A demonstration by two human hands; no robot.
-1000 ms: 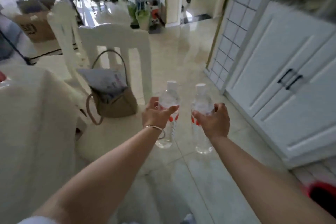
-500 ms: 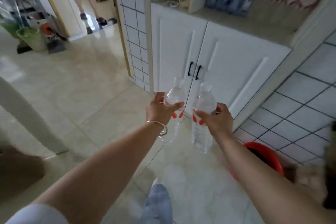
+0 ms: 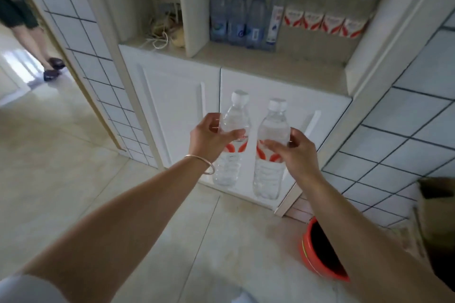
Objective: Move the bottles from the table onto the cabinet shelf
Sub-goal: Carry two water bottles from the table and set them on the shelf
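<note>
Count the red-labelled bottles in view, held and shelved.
6: one in the left hand, one in the right hand, four on the cabinet shelf. More may be hidden.

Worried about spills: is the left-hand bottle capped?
Capped: the bottle in the left hand is upright, white cap on.

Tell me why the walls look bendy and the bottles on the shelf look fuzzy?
Head view: the wide lens curves straight lines near the edges, so the tiled wall leans and bows. Head view: the shelf bottles are soft and hazy, their labels unreadable, while the two held bottles, left and right, look sharper. Head view: pale daylight glares off the floor by the doorway.
</note>
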